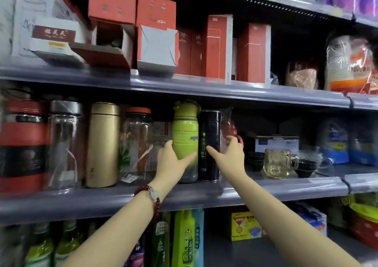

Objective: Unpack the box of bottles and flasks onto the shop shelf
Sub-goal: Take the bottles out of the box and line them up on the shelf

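Several bottles and flasks already stood along the middle shelf [204, 193] in the head view, which suggested the unpacking was well under way. From the left of the frame ran a red and black flask [22, 144], a clear bottle with a silver cap [65, 144], a gold flask [104, 144] and a clear bottle with an orange lid [137, 142].

At the centre of the frame, the left hand [173, 160] was wrapped round the lower part of a green bottle [185, 135], thumb on the front and fingers curled behind, so it had a firm hold. The bottle stood upright with its base on or just above the shelf; which one could not be told. The right hand [229, 154] was half open, its thumb against the front of a dark navy flask [209, 144] just beside the green bottle, its fingers reaching round towards something red in clear wrap [230, 127] behind. Whether it truly gripped the flask could not be told.

To the right of the frame the same shelf held a glass mug [276, 162] and dark bowls [306, 167], with bare shelf between them and the flask.

The box being unpacked lay out of the frame, so how many items were left could not be judged.
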`<action>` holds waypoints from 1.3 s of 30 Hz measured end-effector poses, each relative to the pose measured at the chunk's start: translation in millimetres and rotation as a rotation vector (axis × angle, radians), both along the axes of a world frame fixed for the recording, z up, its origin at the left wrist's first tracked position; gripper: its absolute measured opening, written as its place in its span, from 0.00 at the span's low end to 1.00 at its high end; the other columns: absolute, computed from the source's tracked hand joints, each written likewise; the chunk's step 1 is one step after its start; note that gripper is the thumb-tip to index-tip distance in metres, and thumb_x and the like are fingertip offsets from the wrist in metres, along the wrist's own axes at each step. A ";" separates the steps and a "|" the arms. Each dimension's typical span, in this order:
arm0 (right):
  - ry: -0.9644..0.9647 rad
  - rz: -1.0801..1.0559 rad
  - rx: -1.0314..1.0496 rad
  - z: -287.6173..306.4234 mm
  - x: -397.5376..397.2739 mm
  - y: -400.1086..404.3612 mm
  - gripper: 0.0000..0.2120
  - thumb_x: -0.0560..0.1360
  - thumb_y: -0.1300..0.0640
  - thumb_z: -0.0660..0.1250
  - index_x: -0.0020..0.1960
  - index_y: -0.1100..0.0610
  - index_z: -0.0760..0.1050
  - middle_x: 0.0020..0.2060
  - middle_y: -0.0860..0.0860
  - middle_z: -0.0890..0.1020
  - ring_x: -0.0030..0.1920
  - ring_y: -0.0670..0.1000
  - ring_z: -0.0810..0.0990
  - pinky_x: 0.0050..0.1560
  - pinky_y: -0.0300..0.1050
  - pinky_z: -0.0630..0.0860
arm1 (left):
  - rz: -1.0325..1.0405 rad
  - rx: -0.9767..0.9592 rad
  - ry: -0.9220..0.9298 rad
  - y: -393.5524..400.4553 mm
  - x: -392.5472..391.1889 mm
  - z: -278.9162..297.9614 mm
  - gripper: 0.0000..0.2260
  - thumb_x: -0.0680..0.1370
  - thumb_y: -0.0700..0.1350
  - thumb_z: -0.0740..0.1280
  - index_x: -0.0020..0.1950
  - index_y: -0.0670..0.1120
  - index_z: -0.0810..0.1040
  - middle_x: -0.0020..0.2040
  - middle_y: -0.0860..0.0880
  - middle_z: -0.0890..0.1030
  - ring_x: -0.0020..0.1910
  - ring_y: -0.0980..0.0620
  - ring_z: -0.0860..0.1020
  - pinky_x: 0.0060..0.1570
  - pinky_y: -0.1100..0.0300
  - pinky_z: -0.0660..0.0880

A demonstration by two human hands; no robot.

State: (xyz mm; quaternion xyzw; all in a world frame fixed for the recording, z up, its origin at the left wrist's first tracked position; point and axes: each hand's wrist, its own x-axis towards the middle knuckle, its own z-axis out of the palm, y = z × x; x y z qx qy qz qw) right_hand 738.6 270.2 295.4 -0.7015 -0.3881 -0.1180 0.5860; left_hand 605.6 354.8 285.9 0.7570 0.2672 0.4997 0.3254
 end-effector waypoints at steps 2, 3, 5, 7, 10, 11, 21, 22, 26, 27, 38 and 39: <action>0.032 0.047 -0.025 -2.7 12.5 4.4 0.39 0.69 0.45 0.74 0.72 0.59 0.60 0.67 0.59 0.68 0.67 0.58 0.68 0.66 0.54 0.68 | 0.067 -0.013 -0.043 1.0 15.4 -1.1 0.41 0.66 0.54 0.76 0.72 0.45 0.61 0.66 0.43 0.70 0.63 0.47 0.71 0.61 0.56 0.69; 0.040 0.076 -0.028 -4.4 16.4 6.9 0.40 0.69 0.45 0.74 0.72 0.59 0.60 0.67 0.59 0.68 0.67 0.58 0.69 0.66 0.52 0.69 | 0.096 -0.021 -0.058 2.0 20.3 -0.9 0.44 0.64 0.54 0.78 0.73 0.45 0.60 0.65 0.44 0.70 0.63 0.47 0.71 0.60 0.57 0.69; 0.061 0.150 -0.023 -7.7 20.6 12.5 0.41 0.68 0.45 0.75 0.72 0.59 0.59 0.66 0.58 0.70 0.66 0.57 0.70 0.62 0.47 0.68 | 0.117 -0.019 -0.081 6.4 27.9 -1.0 0.47 0.59 0.56 0.80 0.71 0.48 0.59 0.63 0.45 0.72 0.61 0.47 0.73 0.59 0.56 0.71; 0.075 0.201 -0.019 -10.7 21.5 17.9 0.42 0.66 0.46 0.77 0.71 0.58 0.59 0.64 0.57 0.73 0.63 0.56 0.72 0.58 0.44 0.69 | 0.132 -0.013 -0.070 8.4 31.2 -2.4 0.49 0.55 0.57 0.80 0.70 0.51 0.59 0.62 0.44 0.73 0.59 0.46 0.75 0.59 0.51 0.74; 0.054 0.178 -0.028 -13.1 23.3 24.4 0.42 0.64 0.48 0.79 0.69 0.58 0.60 0.62 0.58 0.75 0.61 0.58 0.74 0.58 0.49 0.72 | 0.205 0.012 0.005 7.7 33.2 -4.2 0.51 0.58 0.53 0.81 0.73 0.49 0.55 0.64 0.42 0.68 0.62 0.43 0.71 0.61 0.50 0.71; 0.042 0.172 -0.035 -13.5 23.7 25.2 0.42 0.64 0.50 0.79 0.68 0.58 0.60 0.61 0.59 0.76 0.60 0.59 0.75 0.56 0.49 0.72 | 0.214 0.016 0.020 7.7 33.6 -3.6 0.51 0.59 0.52 0.80 0.74 0.50 0.54 0.65 0.42 0.67 0.63 0.43 0.70 0.62 0.50 0.69; 0.102 0.359 -0.101 -11.7 44.1 18.3 0.42 0.63 0.54 0.80 0.70 0.53 0.62 0.55 0.49 0.76 0.61 0.51 0.74 0.63 0.46 0.71 | -0.173 -0.156 -0.022 33.2 4.5 -0.6 0.44 0.65 0.38 0.78 0.73 0.50 0.57 0.56 0.55 0.74 0.51 0.58 0.74 0.55 0.61 0.68; 0.087 0.363 -0.108 -11.4 42.4 17.8 0.42 0.64 0.55 0.80 0.71 0.54 0.61 0.54 0.49 0.75 0.61 0.50 0.74 0.62 0.43 0.70 | -0.183 -0.157 -0.015 33.5 6.0 -2.3 0.45 0.65 0.38 0.78 0.74 0.51 0.55 0.57 0.54 0.74 0.52 0.57 0.74 0.55 0.61 0.68; 0.029 0.327 -0.104 -8.5 33.7 14.7 0.43 0.63 0.55 0.80 0.71 0.55 0.60 0.63 0.52 0.76 0.62 0.53 0.75 0.57 0.40 0.68 | -0.133 -0.152 0.009 36.3 13.4 -6.6 0.49 0.60 0.42 0.80 0.73 0.56 0.54 0.59 0.52 0.76 0.58 0.51 0.75 0.61 0.54 0.71; 0.024 0.328 -0.107 -6.1 32.9 10.6 0.42 0.63 0.56 0.80 0.71 0.56 0.61 0.62 0.52 0.76 0.59 0.52 0.75 0.55 0.39 0.68 | -0.124 -0.156 0.002 36.4 13.9 -6.5 0.49 0.59 0.42 0.80 0.73 0.56 0.55 0.59 0.52 0.77 0.58 0.51 0.75 0.62 0.54 0.71; 0.153 0.372 -0.115 -3.4 77.9 -25.2 0.40 0.63 0.58 0.80 0.69 0.52 0.65 0.56 0.46 0.77 0.56 0.49 0.76 0.61 0.45 0.73 | -0.258 -0.112 0.054 9.0 55.5 3.1 0.48 0.60 0.39 0.81 0.72 0.50 0.57 0.59 0.51 0.76 0.59 0.52 0.75 0.59 0.57 0.71; 0.162 0.377 -0.120 -3.2 82.5 -27.9 0.37 0.62 0.59 0.80 0.66 0.51 0.67 0.56 0.47 0.79 0.57 0.50 0.78 0.62 0.48 0.75 | -0.264 -0.116 0.073 7.9 58.6 3.4 0.49 0.59 0.41 0.81 0.72 0.51 0.57 0.58 0.52 0.76 0.60 0.51 0.75 0.61 0.55 0.71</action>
